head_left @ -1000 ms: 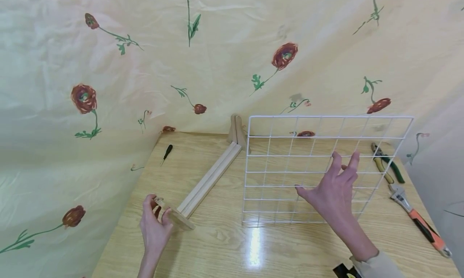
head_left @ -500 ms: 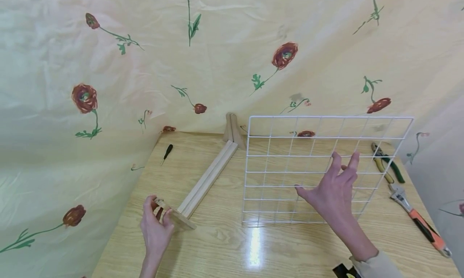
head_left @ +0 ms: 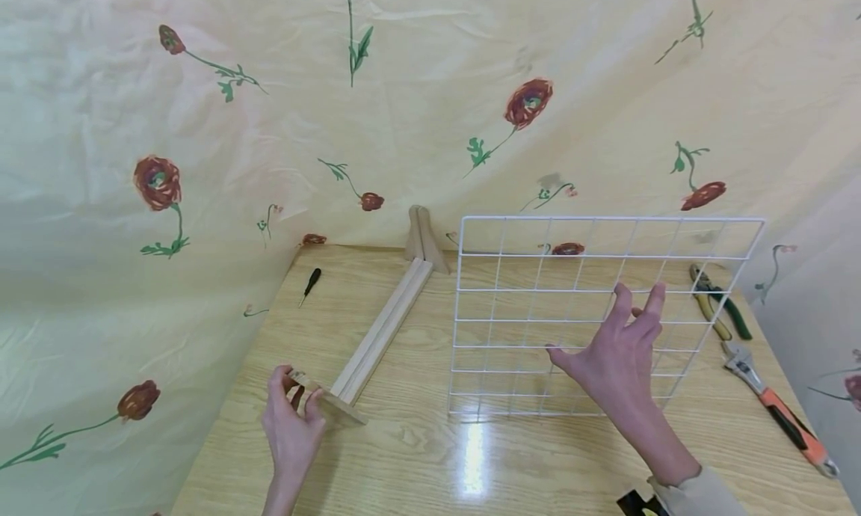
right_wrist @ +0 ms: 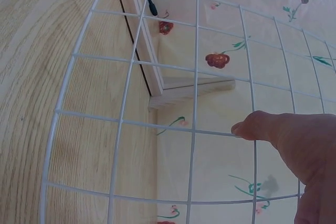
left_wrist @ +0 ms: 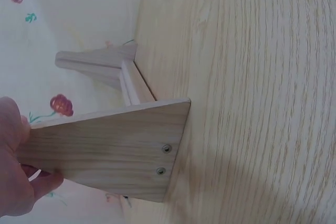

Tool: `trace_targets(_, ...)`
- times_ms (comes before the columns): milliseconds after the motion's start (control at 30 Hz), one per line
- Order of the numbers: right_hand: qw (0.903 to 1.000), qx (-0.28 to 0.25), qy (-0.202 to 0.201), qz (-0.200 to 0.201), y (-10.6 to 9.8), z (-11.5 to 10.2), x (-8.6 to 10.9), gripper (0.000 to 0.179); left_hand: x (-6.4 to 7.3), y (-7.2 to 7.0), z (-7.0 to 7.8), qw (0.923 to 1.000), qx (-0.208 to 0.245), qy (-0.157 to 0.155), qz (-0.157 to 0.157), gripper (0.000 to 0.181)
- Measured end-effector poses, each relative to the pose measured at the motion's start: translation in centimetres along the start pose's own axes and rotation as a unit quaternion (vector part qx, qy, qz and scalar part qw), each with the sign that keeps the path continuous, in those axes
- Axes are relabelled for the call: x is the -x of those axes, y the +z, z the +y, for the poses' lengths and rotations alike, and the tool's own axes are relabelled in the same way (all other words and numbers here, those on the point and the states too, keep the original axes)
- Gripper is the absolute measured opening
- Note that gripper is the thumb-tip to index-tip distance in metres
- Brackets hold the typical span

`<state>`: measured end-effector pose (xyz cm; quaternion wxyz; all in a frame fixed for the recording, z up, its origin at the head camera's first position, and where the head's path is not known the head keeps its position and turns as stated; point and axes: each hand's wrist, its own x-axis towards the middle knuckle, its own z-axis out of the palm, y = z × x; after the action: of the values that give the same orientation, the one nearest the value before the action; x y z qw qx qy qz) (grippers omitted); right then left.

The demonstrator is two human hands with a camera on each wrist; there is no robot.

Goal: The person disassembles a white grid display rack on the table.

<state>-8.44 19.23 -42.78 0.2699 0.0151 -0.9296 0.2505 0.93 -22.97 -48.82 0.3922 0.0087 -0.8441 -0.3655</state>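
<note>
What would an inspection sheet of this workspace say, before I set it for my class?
Surface: flat, pale wood-grain tabletop.
Job's things: long, narrow, pale wooden stand; white rectangular wire-grid panel.
Clutter: slim black-handled screwdriver on the left; green-and-yellow-handled metal pliers and orange-and-black-handled metal adjustable wrench on the right.
Hands: left hand grips the stand's near end piece; right hand holds the panel, its fingers spread.
Cables: nothing seen.
Surroundings: cream sheet printed with red flowers, behind and to the left.

The left hand (head_left: 292, 431) grips a wooden stand (head_left: 383, 333) while the right hand (head_left: 620, 355) holds a white wire grid (head_left: 531, 321).
</note>
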Motion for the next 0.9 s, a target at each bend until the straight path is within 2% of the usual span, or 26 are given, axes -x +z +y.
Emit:
trace_targets(300, 0.9999, -0.003, 0.008, -0.008, 0.0, 0.0, 0.0, 0.131, 0.3, 0.4, 0.5, 0.9996, -0.017, -0.022, 0.001, 0.063)
trace_targets(900, 0.9998, -0.004, 0.013, -0.012, 0.2, 0.2, 0.2, 0.133, 0.5, 1.4, 1.1, 0.9996, -0.015, -0.018, 0.015, 0.063)
